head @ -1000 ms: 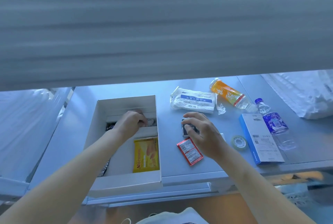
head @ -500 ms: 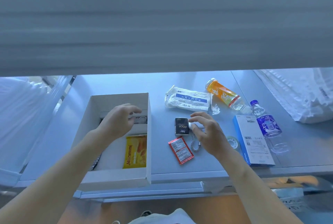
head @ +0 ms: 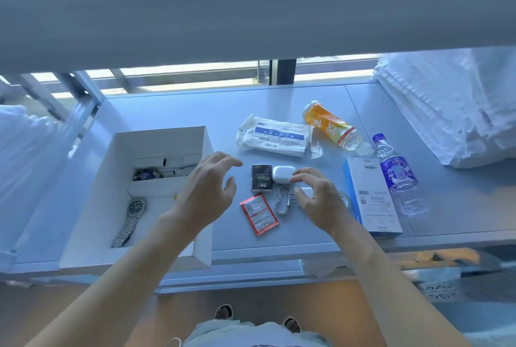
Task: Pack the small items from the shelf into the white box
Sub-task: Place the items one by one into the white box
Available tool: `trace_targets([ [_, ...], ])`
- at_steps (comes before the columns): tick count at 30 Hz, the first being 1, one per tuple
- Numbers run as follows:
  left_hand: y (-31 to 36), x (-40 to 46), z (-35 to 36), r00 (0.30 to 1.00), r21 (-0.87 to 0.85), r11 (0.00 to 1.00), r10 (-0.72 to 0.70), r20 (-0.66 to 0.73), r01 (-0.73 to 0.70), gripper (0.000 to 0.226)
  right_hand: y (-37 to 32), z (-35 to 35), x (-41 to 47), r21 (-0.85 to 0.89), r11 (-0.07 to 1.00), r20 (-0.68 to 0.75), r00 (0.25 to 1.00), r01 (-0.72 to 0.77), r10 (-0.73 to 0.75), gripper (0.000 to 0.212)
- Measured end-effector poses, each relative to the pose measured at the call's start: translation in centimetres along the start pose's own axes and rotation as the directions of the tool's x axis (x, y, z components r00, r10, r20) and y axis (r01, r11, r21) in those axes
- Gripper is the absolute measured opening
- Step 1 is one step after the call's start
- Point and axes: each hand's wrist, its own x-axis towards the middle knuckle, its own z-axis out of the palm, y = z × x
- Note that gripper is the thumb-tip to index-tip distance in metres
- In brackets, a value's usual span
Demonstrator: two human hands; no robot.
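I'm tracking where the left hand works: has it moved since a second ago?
Yes. The left hand was down inside the white box before; now it hovers open past the box's right wall, toward the black pack.

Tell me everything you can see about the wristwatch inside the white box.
The wristwatch has a round dark dial in a silver-looking case and a linked, metal-looking band. It lies flat, face up, on the floor of the white box, near the left wall, with the dial toward the far side and the band running toward the near left corner. The band above the dial is hidden behind a small inner white carton. Neither hand touches it; the left hand is above the box's right wall.
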Motion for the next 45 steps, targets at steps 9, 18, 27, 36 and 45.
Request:
trace_targets([
  [9,4.4,-3.0,5.7,0.978,0.006,0.996,-0.084,0.190,0.085,0.039,3.3,-1.8,-2.2,-0.119,0.992,0.076,0.996,-0.031,0.041,0.033],
  [18,2.4,-5.4,11.1,0.934,0.195,0.959,-0.253,0.253,0.207,0.077,4.0,0.0,-2.6,-0.222,0.963,0.119,0.984,0.155,-0.132,0.046],
  [27,1.7,-6.9,12.1,0.951,0.183,0.960,-0.247,0.184,0.214,0.050,1.3,2.3,-0.7,-0.245,0.928,0.178,0.954,0.281,-0.241,0.048],
  [36,2.3,-8.4,10.4,0.929,0.157,0.954,-0.288,0.232,0.257,0.068,-2.1,4.4,5.8,-0.448,0.851,0.340,0.933,0.275,-0.122,0.074],
  [45,2.9,-10.2,8.2,0.981,0.132,0.980,-0.162,0.109,0.147,0.060,-1.2,6.6,7.0,-0.539,0.809,0.411,0.912,0.236,0.008,0.073],
])
